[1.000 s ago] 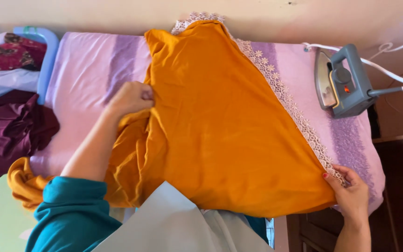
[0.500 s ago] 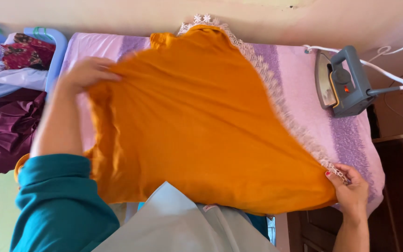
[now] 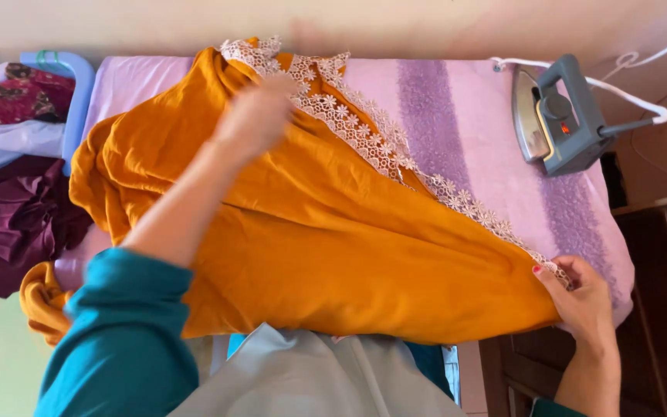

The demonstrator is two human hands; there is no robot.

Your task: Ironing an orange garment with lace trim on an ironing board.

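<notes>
Draping board: orange lace-edged garment [image 3: 333,232], rumpled; right hand [image 3: 580,297] grip pinching corner, left hand [image 3: 252,116] grip blurred, unclear

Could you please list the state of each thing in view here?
Orange cloth: spread over the board, partly bunched.
Lace trim: lying diagonally.
Left hand: on the cloth, blurred.
Right hand: pinching the cloth's corner.
Iron: standing on its heel.
Ironing board: covered in purple.

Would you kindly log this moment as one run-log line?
left hand: on orange garment near lace trim | right hand: pinching garment corner | iron: upright on board
</notes>
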